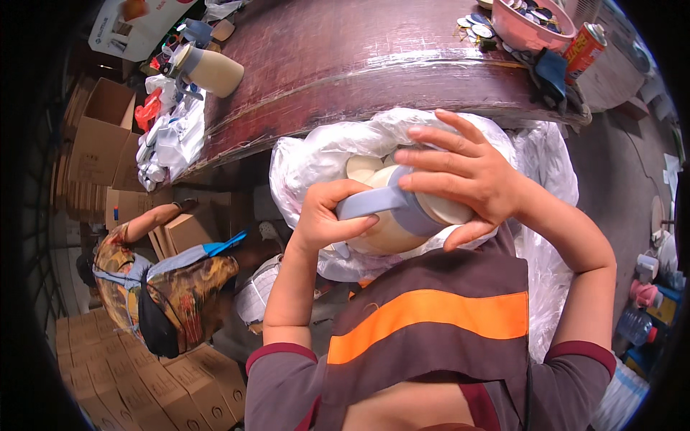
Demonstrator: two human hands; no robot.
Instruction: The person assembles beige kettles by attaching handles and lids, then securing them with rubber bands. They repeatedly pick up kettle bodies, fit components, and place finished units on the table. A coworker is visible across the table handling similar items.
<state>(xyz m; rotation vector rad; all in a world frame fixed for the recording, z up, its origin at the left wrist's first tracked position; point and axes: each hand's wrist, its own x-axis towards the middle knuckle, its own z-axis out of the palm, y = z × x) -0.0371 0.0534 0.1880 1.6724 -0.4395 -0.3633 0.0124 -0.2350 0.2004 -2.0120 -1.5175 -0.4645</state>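
Note:
A cream jug with a grey-blue handle and collar (392,231) lies tilted in front of my chest, over an opened clear plastic bag (316,154). My left hand (323,219) is closed round the jug's handle (374,203). My right hand (478,172) rests across the collar and the pale round end, its fingers spread and its thumb apart. Part of that end is hidden under the right hand. Inside the bag, beyond the jug, several cream rounded pieces (361,168) show.
A dark red table (309,65) stands ahead, with a similar jug (215,73) at its left. A pink basin (528,21) of small discs and a spray can (586,52) are at the right. Another person (169,287) bends among cardboard boxes (144,381) on the left.

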